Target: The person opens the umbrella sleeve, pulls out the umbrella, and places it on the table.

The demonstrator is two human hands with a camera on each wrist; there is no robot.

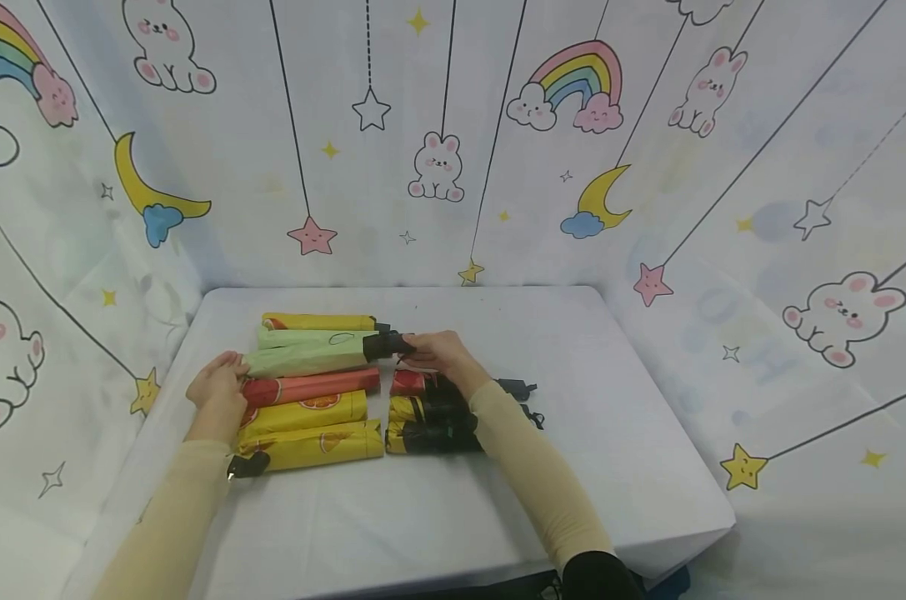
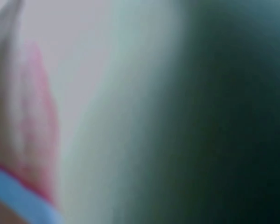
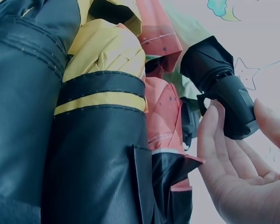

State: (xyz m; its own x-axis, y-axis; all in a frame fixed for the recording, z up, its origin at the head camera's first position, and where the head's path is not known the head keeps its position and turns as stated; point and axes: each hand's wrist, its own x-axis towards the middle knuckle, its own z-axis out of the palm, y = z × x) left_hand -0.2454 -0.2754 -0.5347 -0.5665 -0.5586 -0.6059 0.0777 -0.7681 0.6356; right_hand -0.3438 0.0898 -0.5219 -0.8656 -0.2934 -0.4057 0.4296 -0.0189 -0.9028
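Observation:
A pale green folding umbrella (image 1: pixel 310 354) lies across the back of a row of umbrellas. My right hand (image 1: pixel 445 354) holds its black handle (image 3: pixel 238 105) between thumb and fingers, as the right wrist view shows closely. At the other end of the umbrella, my left hand (image 1: pixel 220 383) grips the green cloth with curled fingers. Directly in front lies a red umbrella (image 1: pixel 313 387), with yellow umbrellas (image 1: pixel 302 412) closer to me. Behind the green cloth, a yellow umbrella (image 1: pixel 317 322) shows in part. The left wrist view is mostly dark blur.
Under my right forearm sits a second group of folded umbrellas, red (image 3: pixel 163 112) and yellow with black (image 3: pixel 98 140). A black handle (image 1: pixel 248 465) sticks out at the left near my left sleeve. White cloth covers the table (image 1: pixel 633 467); printed curtains (image 1: pixel 377 192) surround it.

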